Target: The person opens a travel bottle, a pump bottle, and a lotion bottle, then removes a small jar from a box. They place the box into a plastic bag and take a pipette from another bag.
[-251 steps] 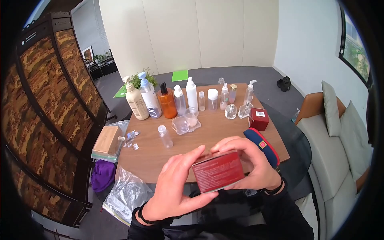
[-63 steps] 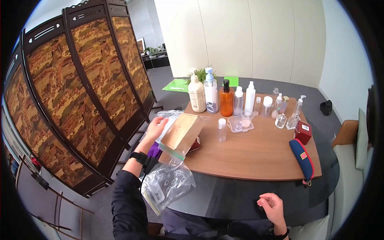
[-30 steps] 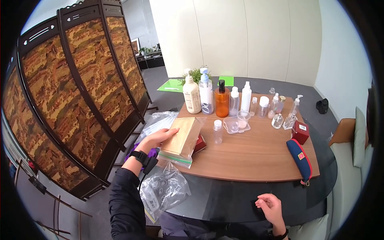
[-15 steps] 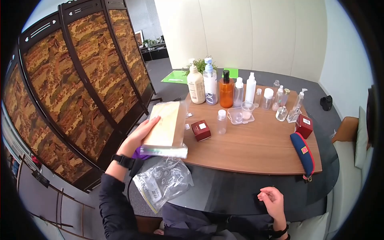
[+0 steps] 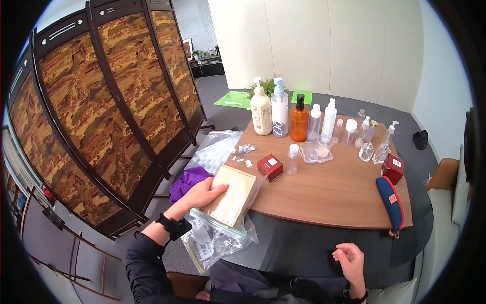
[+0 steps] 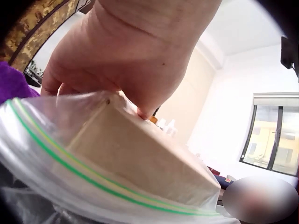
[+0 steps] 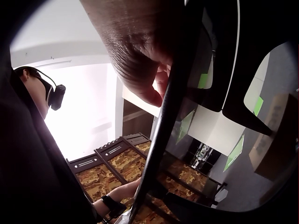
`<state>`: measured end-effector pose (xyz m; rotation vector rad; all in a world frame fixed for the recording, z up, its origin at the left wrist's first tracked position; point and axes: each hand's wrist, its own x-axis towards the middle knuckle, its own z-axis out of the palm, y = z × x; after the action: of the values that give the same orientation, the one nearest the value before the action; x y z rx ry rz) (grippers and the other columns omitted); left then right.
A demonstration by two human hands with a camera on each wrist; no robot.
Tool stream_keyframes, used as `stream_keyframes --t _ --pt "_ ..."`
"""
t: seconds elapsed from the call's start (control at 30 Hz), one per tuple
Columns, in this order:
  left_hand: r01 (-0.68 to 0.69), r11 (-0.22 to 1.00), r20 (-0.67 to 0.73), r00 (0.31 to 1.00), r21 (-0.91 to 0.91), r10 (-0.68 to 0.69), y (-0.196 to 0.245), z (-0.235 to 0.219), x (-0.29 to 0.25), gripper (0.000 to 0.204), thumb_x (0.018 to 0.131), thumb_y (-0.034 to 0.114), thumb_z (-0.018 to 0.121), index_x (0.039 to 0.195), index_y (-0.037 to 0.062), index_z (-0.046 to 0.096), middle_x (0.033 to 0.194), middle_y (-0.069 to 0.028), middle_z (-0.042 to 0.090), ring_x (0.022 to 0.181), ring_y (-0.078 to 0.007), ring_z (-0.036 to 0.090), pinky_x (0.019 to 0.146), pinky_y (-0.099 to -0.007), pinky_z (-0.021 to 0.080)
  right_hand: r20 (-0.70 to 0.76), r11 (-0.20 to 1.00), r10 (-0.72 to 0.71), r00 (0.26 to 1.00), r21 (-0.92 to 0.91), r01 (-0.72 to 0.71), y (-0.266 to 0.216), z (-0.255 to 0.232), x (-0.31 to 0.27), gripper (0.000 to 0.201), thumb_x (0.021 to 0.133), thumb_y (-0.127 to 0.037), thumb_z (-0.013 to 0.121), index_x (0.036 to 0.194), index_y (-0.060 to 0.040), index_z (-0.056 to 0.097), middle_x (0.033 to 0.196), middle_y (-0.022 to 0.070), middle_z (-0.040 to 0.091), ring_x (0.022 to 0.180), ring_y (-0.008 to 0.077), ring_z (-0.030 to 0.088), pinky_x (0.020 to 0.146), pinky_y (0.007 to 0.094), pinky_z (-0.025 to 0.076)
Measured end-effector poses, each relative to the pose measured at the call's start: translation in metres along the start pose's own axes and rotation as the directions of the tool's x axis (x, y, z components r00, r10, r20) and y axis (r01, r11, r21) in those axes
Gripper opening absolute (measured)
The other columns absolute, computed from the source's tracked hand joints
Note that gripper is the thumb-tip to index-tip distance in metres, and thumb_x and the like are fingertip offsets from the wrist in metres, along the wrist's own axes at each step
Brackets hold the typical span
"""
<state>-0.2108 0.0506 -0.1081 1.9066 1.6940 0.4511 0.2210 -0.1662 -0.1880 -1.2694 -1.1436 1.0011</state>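
Note:
My left hand (image 5: 199, 194) grips a flat, pale wooden block or box (image 5: 236, 198) inside a clear zip bag (image 5: 238, 231), at the left front corner of the wooden tabletop. The thumb lies over its upper face; the other fingers are hidden beyond its far side. In the left wrist view the bag's green zip strip (image 6: 117, 193) runs across the near end of the box (image 6: 140, 154). My right hand (image 5: 351, 261) rests at the dark glass table edge with fingers loosely curled, holding nothing. A dark red carton (image 5: 270, 167) stands beyond the bagged box.
Pump bottles (image 5: 261, 112), an amber bottle (image 5: 299, 124) and several small bottles line the tabletop's back. A clear lidded case (image 5: 316, 152) lies before them. A purple cloth (image 5: 190, 183), a crumpled plastic bag (image 5: 202, 243) and a blue pouch (image 5: 390, 202) lie around the edges.
The red carton, earlier in both hands, now stands on the table. My left hand has lifted the bagged box leftward, then brought it down and towards me, over the crumpled bag. The right hand stays put.

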Motion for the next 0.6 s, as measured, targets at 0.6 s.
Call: stream_keyframes --t 0.6 --pt "0.251 0.962 -0.287 0.934 0.104 -0.213 -0.172 -0.075 0.179 0.04 0.07 0.032 0.063 0.089 -0.0025 0.069 0.086 -0.0198 0.069 0.085 -0.0322 0.067 0.079 -0.0384 0.05 0.001 0.994 0.064 0.998 -0.089 -0.064 -0.023 0.006 -0.004 0.014 0.094 -0.004 0.056 0.106 0.002 0.061 0.085 0.0058 0.064 0.076 0.0113 0.062 0.07 0.0227 0.051"
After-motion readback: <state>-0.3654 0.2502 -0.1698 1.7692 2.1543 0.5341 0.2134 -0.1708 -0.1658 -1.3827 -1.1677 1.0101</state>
